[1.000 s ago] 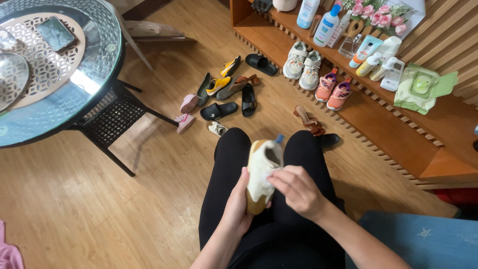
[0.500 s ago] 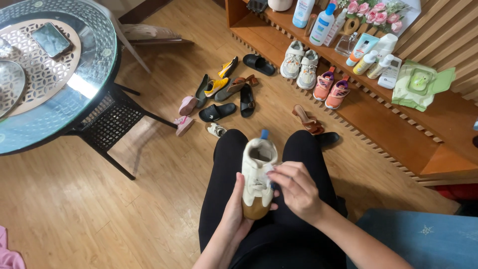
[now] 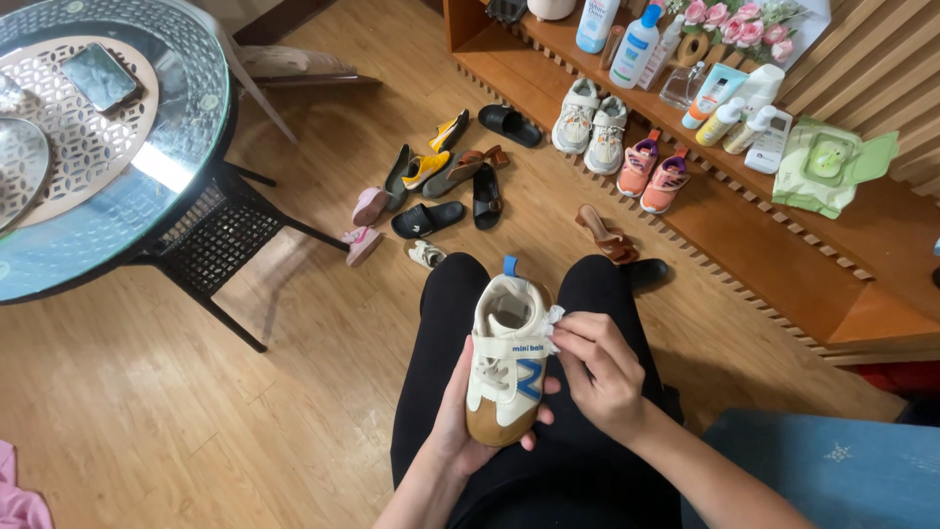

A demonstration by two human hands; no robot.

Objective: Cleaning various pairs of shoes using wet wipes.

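Note:
A small cream child's sneaker with a blue side mark, blue heel tab and tan toe sits upright over my lap. My left hand cups it from below and the left side. My right hand pinches a small white wipe against the shoe's right collar. My legs in black trousers stretch forward over the wooden floor.
Several shoes and sandals lie scattered on the floor ahead. A low wooden shelf at right carries sneaker pairs, bottles, flowers and a green wipes pack. A round glass table with a phone stands at left. A blue mat lies at lower right.
The shoe has turned from its side to face upward, top and opening toward me. My right hand has shifted up to the shoe's right collar with the wipe.

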